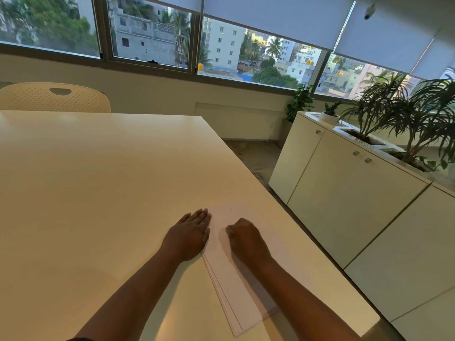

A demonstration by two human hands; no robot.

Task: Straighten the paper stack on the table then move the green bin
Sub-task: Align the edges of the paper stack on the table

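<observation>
A stack of white paper (pixel 236 289) lies near the right edge of the cream table (pixel 103 183), its sheets slightly fanned along the near left edge. My left hand (pixel 190 236) lies flat with straight fingers against the stack's left side. My right hand (pixel 246 238) rests on top of the stack with its fingers curled under; I cannot see anything held in it. No green bin is in view.
A perforated cream chair (pixel 54 97) stands at the table's far left. White cabinets (pixel 344 190) carrying potted plants (pixel 398 119) run along the right, across a strip of floor. Windows line the far wall.
</observation>
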